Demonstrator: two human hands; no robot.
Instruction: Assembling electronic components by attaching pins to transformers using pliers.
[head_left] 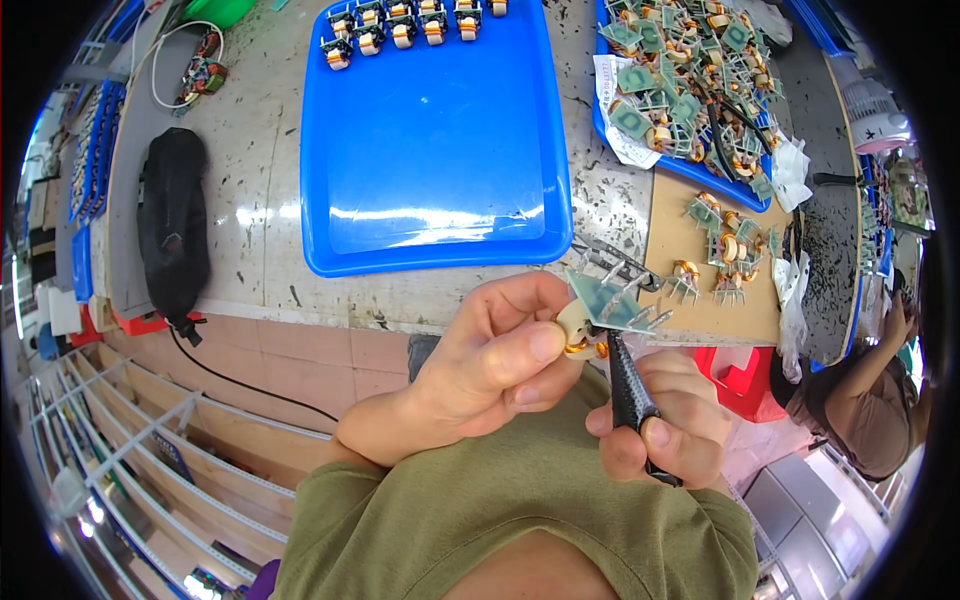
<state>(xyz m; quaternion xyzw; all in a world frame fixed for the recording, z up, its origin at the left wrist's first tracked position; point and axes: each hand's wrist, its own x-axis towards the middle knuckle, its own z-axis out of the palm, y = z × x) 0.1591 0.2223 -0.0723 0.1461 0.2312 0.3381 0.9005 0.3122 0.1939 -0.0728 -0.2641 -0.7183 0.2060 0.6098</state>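
Now, we note:
Left hand (pixel 490 355): fingers pinched shut on coil part (pixel 600 310), pins pointing right.
Right hand (pixel 665 420): fist closed round black tool (pixel 628 385), tip just under part.

Single head-worn fisheye view, looking steeply down; hands close below lens near centre, table (pixel 260 250) edge toward 12 o'clock, rim bends straight lines.

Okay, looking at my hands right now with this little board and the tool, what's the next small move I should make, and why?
Probably bring the tool's tip onto the leads sticking out of the small green board. Your left hand pinches the board with its coil part up close, leads toward the tool, and your right hand grips the black handle just below it, so the tip is nearly there.
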